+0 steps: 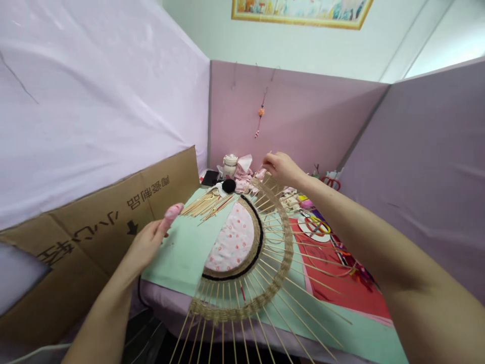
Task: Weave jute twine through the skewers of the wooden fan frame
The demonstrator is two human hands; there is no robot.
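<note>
A half-round woven piece [287,253] lies over the table's front edge. Thin sticks fan out through its woven cord band, and a dotted pink fabric half-circle [235,236] fills its middle, edged by a black cord [260,237]. At its far end, my right hand [282,169] is closed in a pinch on a thin stick; the fingertips are partly hidden. My left hand [151,240] is raised at the left, apart from the piece, with its thumb stretched out and a pink wrap [174,210] around the thumb. Nothing shows in it, though its other fingers are mostly hidden.
Loose thin sticks [206,205] lie on the pale green mat [178,263] near a black round pad [228,186]. A cardboard sheet [102,217] stands at left. Behind is a white jar [230,166]; at right are red sheets [341,288] and a tape roll [313,228].
</note>
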